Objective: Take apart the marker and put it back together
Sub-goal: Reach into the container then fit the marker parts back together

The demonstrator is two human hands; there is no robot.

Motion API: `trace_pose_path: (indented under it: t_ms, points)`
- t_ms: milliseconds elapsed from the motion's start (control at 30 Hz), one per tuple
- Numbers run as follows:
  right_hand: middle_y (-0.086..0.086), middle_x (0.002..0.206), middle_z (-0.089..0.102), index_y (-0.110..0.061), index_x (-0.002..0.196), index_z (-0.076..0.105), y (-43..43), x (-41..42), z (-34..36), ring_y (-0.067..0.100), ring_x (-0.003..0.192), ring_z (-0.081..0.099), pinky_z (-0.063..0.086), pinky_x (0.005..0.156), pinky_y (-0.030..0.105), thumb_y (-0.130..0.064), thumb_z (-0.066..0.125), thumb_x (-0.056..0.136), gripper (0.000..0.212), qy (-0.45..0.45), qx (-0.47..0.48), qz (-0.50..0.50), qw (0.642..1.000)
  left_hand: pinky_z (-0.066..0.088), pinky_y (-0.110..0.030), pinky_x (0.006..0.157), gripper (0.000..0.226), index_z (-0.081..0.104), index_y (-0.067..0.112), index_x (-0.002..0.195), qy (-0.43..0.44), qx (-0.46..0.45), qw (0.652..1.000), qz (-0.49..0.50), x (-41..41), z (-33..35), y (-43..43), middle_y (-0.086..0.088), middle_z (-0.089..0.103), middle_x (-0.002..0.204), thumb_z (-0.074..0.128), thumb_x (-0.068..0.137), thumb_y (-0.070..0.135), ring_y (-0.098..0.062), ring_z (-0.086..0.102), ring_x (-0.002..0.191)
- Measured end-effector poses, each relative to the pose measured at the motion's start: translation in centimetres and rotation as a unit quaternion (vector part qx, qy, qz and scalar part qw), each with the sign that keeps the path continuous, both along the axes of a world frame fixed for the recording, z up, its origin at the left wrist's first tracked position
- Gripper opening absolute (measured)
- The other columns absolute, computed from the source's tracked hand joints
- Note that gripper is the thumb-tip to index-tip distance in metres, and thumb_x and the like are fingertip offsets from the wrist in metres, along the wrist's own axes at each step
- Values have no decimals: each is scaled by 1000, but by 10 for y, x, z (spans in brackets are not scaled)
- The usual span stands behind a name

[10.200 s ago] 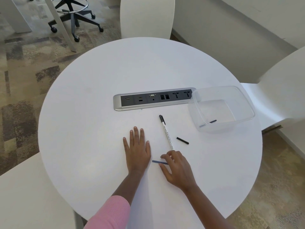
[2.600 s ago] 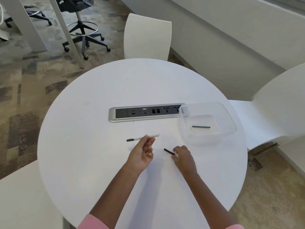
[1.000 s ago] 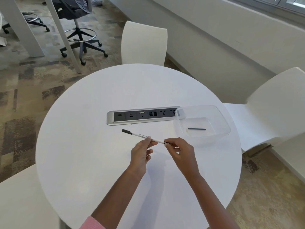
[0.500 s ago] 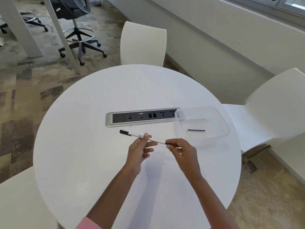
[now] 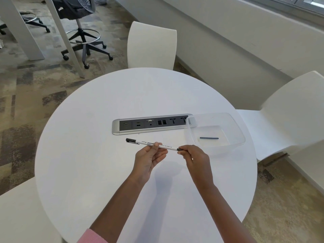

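Observation:
A thin white marker (image 5: 166, 146) with a black cap at its left end is held level above the round white table (image 5: 98, 155). My left hand (image 5: 149, 157) pinches the barrel near its middle. My right hand (image 5: 194, 156) grips the small black end piece at the barrel's right end; most of that piece is hidden by my fingers. A dark blue-grey rod (image 5: 209, 138) lies inside the clear plastic bin (image 5: 235, 127), to the right of my hands.
A silver power and data socket strip (image 5: 150, 124) is set into the table beyond the marker, touching the bin's left corner. White chairs stand at the far side (image 5: 152, 46) and the right (image 5: 287, 113). A black swivel chair (image 5: 82, 28) stands on the carpet.
My right hand picked the black end piece up off the table and brought it to the marker's right end. Both hands lifted the marker slightly. The rod stayed in the bin.

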State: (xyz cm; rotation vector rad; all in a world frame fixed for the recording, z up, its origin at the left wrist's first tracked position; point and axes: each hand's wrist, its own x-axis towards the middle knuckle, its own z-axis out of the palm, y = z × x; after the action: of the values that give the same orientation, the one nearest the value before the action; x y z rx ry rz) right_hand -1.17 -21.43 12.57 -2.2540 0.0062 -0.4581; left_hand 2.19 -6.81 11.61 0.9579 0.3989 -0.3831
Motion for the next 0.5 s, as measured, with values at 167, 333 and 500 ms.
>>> trace_pose_path:
  t_ms: [167,333,500]
  points:
    - [13,68,66,1,79,67,1,3,4,18,62,52,44,61,25,4,61,80,7,-14,-12,3,1000,57,-18,58,16,64,4,85,-15,9,1000,9,1,1,-1,-3,73,61,52,91,12,-13,71,61]
    - [17,68,67,2,79,66,1,3,3,31,64,60,48,60,38,4,57,83,10,7,-25,1,1000,57,-17,58,16,64,5,84,-21,15,1000,11,1,1,-4,-2,73,61,52,90,12,-12,71,62]
    - [17,64,65,2,76,65,2,3,-2,29,60,56,41,56,31,2,54,85,14,58,-12,-12,998,56,-17,58,15,64,5,83,-35,30,999,10,-1,0,-6,-1,73,62,52,91,12,-13,71,62]
